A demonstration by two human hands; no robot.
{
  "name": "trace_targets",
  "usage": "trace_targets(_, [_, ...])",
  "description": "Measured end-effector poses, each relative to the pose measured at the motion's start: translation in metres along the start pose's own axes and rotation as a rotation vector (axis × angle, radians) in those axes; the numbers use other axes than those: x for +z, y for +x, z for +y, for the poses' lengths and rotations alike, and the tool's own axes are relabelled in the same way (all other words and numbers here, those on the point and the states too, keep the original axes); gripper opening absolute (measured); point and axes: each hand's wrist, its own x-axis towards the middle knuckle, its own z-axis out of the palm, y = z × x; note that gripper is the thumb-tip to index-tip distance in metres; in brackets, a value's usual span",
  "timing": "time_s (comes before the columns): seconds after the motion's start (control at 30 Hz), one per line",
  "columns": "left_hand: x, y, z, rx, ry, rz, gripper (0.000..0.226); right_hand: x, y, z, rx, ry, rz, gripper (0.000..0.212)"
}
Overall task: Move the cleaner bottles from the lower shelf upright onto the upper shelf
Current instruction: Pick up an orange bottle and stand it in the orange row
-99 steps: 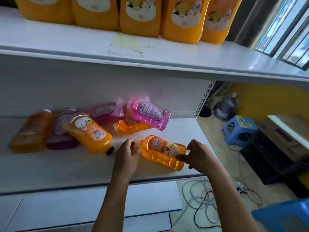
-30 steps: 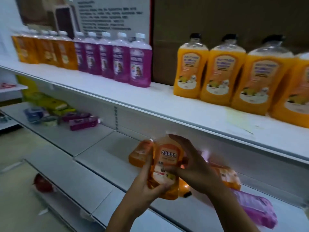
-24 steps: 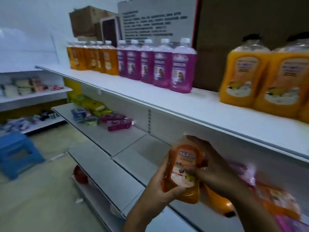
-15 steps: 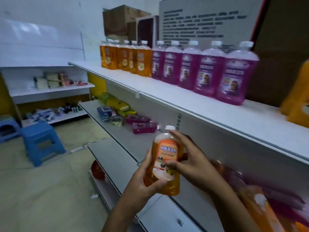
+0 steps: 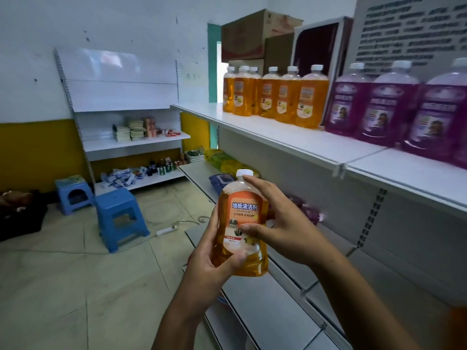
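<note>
While we carry the orange bottle (image 5: 240, 223) upright in front of us, our left hand (image 5: 209, 261) wraps its lower body, thumb curled across the front near the base. Our right hand (image 5: 275, 223) steadies it from the other side, thumb pressed on the label and forefinger reaching up by the white cap. So we judge the transfer step to be under way: the bottle is off the lower shelf (image 5: 265, 306) and not yet set down. Farther off, on the upper shelf (image 5: 290, 140), stands a row of orange bottles (image 5: 275, 97), then purple bottles (image 5: 394, 107) to their right. Next we need to raise it over the shelf edge and stand it among its orange fellows without tipping them.
</note>
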Motion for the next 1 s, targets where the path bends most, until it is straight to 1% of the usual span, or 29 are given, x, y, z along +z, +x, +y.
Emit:
trace_targets(0.13, [-0.025, 0.026, -0.008, 0.009, -0.017, 0.040, 0.092, 0.016, 0.041, 0.011, -0.017, -0.007, -0.039, 0.079])
trace_targets(0.3, [-0.049, 0.073, -0.015, 0.063, -0.055, 0.033, 0.088, 0.021, 0.097, 0.029, -0.029, 0.037, -0.047, 0.078])
trace_targets(0.43, [-0.072, 0.122, -0.017, 0.118, -0.056, 0.064, 0.088, 0.021, 0.152, 0.037, -0.082, 0.029, -0.053, 0.079])
trace_targets(0.5, [-0.085, 0.150, -0.017, 0.158, -0.062, 0.067, 0.088, 0.021, 0.181, 0.040, -0.120, 0.015, -0.031, 0.079])
trace_targets(0.6, [-0.102, 0.198, -0.012, 0.226, -0.059, 0.056, 0.087, 0.021, 0.221, 0.040, -0.185, -0.044, 0.058, 0.080])
trace_targets(0.7, [-0.112, 0.252, 0.000, 0.318, -0.026, 0.038, 0.085, 0.012, 0.257, 0.041, -0.231, -0.048, 0.173, 0.082])
trace_targets(0.87, [-0.110, 0.333, 0.018, 0.496, 0.027, -0.089, 0.080, -0.016, 0.301, 0.045, -0.266, -0.088, 0.317, 0.085])
trace_targets(1.0, [-0.111, 0.381, 0.027, 0.545, 0.017, -0.195, 0.085, -0.023, 0.324, 0.052, -0.260, -0.141, 0.449, 0.089])
